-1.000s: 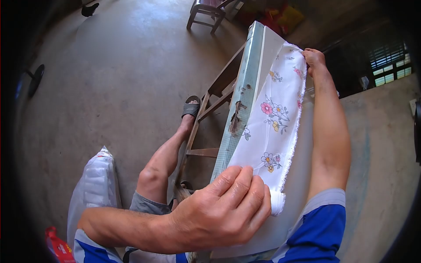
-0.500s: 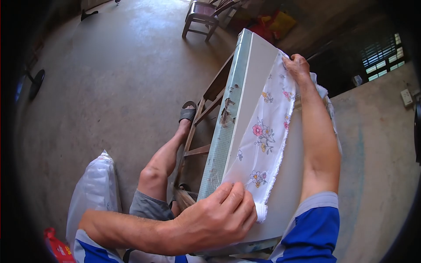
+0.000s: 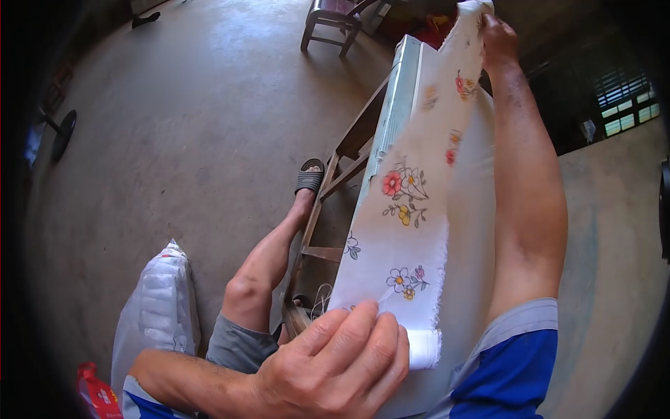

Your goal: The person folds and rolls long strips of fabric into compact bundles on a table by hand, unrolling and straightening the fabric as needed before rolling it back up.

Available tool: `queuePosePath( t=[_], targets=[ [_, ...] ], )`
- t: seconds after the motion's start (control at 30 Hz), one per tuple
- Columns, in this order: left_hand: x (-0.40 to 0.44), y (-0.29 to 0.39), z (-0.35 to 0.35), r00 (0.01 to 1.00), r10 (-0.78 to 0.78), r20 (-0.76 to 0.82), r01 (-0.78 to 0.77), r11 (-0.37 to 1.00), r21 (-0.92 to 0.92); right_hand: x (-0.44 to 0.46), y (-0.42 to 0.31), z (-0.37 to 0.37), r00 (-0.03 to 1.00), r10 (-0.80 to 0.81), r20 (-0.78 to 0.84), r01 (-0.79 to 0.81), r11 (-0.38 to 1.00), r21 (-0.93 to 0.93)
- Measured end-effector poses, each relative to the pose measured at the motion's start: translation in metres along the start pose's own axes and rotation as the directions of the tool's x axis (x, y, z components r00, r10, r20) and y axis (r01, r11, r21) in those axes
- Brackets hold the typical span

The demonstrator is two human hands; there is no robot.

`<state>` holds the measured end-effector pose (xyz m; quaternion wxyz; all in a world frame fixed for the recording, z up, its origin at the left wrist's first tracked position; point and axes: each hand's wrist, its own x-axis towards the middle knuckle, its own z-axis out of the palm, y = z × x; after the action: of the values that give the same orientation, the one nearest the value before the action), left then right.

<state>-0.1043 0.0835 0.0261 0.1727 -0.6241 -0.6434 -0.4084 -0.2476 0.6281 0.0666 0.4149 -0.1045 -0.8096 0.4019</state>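
A strip of white floral cloth, frayed along its right edge, stretches lengthwise over a narrow table. My right hand is closed on its far end, raised above the table's far part. At the near end my left hand pinches the cloth, thumb and fingertips together. Beside the left fingers the cloth is folded or rolled into a thick band. The strip hangs between both hands and covers much of the tabletop.
A wooden chair stands beyond the table. Wooden legs and crossbars support the table, near my sandalled foot. On the floor at left are a clear plastic bag of white packs and a red packet.
My right hand has moved up and away, lifting the far end of the cloth off the table. The strip now spreads wider and slants upward. My left hand keeps its pinch, slightly lower.
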Motion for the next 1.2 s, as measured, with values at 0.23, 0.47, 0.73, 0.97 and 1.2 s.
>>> queuePosePath(
  t=[0.23,0.47,0.73,0.97,1.2],
  targets=[
    [-0.012,0.0,-0.002,0.998,0.036,0.052,-0.035,0.999,-0.017,-0.048,0.013,-0.014,0.818,0.519,-0.248,-0.571,0.784,-0.242],
    [-0.014,0.007,-0.016,0.989,0.062,0.135,-0.052,0.996,-0.079,-0.034,-0.005,-0.018,0.858,0.504,-0.098,-0.4,0.537,-0.743],
    [-0.014,0.003,-0.009,0.995,0.052,0.082,-0.049,0.998,-0.037,-0.04,0.03,-0.05,0.933,0.249,-0.262,-0.358,0.73,-0.582],
    [-0.013,0.008,-0.016,0.981,0.069,0.179,-0.057,0.996,-0.067,-0.062,0.013,-0.05,0.81,0.526,-0.26,-0.585,0.756,-0.293],
    [-0.023,0.013,-0.014,0.984,0.089,0.152,-0.083,0.996,-0.044,-0.075,-0.019,-0.044,0.874,0.413,-0.257,-0.48,0.818,-0.317]
  ],
)
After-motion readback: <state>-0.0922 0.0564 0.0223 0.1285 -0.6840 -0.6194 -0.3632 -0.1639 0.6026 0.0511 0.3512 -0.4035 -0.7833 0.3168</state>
